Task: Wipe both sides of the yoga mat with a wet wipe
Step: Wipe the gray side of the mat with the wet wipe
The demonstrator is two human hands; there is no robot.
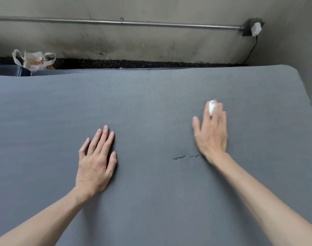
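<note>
One grey yoga mat (151,107) fills most of the frame, lying flat. Two hands rest on it. The left hand (96,162), lower centre, lies palm down with its fingers (102,139) straight and spread, holding nothing. The right hand (211,132), right of centre and blurred, presses one white wet wipe (212,106) onto the mat under straight fingers; only a small bunch of the wipe shows between them. Two short dark scuffs (185,156) mark the mat between the hands. One white plastic bag (34,60) sits at upper left, and one white charger (255,28) with a black cable hangs at upper right.
</note>
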